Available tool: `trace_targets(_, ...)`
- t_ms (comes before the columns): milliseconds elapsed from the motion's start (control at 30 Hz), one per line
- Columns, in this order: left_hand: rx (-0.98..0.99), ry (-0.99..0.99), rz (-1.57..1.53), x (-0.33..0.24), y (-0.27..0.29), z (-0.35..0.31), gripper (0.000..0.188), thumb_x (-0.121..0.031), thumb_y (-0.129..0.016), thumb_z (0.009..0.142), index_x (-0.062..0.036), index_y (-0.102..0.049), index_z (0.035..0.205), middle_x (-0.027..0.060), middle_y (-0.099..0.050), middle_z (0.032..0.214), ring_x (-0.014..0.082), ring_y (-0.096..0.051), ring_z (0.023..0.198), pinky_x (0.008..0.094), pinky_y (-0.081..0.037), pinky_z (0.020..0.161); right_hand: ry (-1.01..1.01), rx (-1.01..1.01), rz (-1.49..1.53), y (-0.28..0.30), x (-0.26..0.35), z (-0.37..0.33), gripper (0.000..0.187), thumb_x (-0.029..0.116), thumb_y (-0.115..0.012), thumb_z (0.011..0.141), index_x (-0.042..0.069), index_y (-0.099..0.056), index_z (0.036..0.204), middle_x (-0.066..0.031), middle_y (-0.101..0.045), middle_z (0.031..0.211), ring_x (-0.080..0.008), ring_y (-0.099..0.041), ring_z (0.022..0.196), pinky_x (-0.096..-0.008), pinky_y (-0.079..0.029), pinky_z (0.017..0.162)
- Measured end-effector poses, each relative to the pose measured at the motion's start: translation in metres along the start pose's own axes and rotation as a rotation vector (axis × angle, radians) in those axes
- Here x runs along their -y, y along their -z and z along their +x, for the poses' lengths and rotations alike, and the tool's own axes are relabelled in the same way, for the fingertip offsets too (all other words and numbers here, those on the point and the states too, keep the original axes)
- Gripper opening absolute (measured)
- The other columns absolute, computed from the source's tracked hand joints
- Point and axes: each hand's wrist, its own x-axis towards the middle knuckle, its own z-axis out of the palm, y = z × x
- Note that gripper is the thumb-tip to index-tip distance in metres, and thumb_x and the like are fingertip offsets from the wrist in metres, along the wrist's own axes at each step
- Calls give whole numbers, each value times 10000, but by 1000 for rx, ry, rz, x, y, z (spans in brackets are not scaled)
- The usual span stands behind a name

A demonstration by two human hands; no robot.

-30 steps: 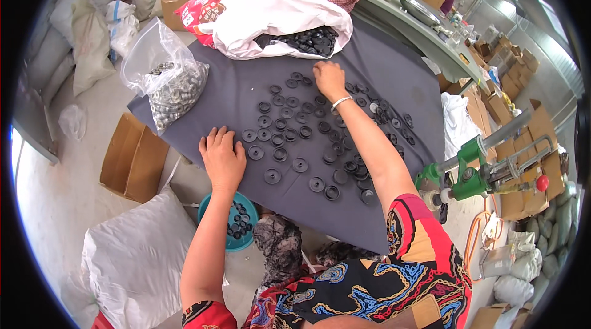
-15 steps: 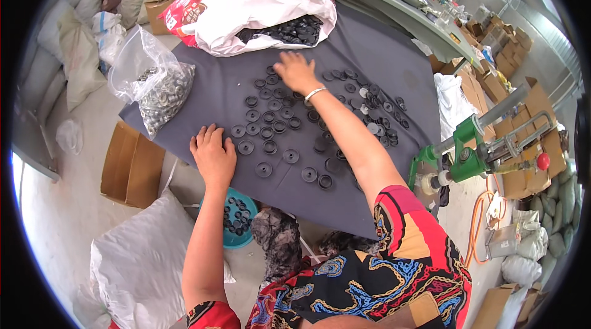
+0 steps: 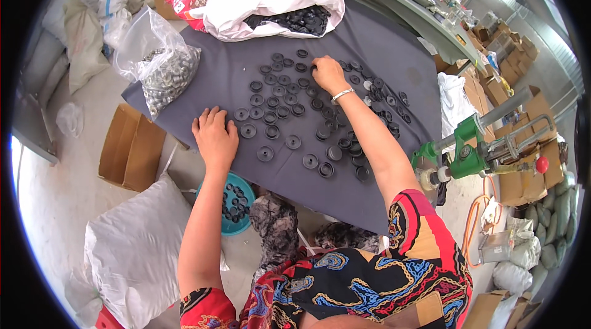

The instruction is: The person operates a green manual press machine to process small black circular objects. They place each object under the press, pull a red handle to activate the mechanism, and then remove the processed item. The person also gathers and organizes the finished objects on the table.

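Note:
Many small black round plastic discs with raised rims (image 3: 293, 142) lie spread over a dark grey cloth-covered table (image 3: 258, 172). At the far middle of the spread, my right hand (image 3: 328, 75) has its fingers curled down on a black disc, a bit of which shows by the fingertips. My left hand (image 3: 215, 137) rests on the cloth near the table's left front edge, fingers apart and holding nothing. To the right of my right hand, the discs lie closer together, with a few pale grey ones (image 3: 367, 85) among them.
A white and red sack (image 3: 246, 6) of black parts lies open at the back. A clear bag (image 3: 163, 73) of metal pieces stands at the left edge. Below the table is a teal basin (image 3: 237, 224) with black rings. A green hand press (image 3: 465, 150) stands right.
My right hand has moved right, from spread fingers over the discs to fingers curled on one. More discs show where it was. My left hand stays on the cloth; the view has shifted slightly.

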Motion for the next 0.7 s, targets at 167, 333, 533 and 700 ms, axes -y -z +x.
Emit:
trace_targets(167,-2,2,-2,-1,0,0,255,-144,-610,823,-15,-658,1038,137,-648,1186,329,-529,1201,523,-329,1061,40,-24,-9,2,-7,-5,270,154,-596,852,21,-692,1066,-214,-631,994,-374,-607,981,-441,-479,895)
trace_targets(333,2,8,10,-1,1,0,249,-141,-611,822,-21,-663,1033,129,-650,1187,324,-532,1198,520,-329,1062,207,-54,-74,1,11,-15,198,125,-584,855,44,-705,989,-175,-630,986,-352,-591,989,-457,-474,878)
trace_targets(533,9,13,10,2,-1,-1,249,-153,-603,828,-30,-668,1034,121,-649,1192,315,-530,1203,515,-329,1062,217,-87,34,-6,18,-12,239,68,-547,844,83,-717,1011,-141,-638,1012,-328,-577,1038,-487,-457,896)
trace_targets(700,7,3,28,0,-1,1,248,-159,-600,831,-39,-670,1036,110,-651,1194,310,-529,1206,511,-331,1061,313,-1,40,12,21,-44,272,57,-544,836,93,-710,1049,-100,-649,1044,-294,-572,1070,-455,-436,901)
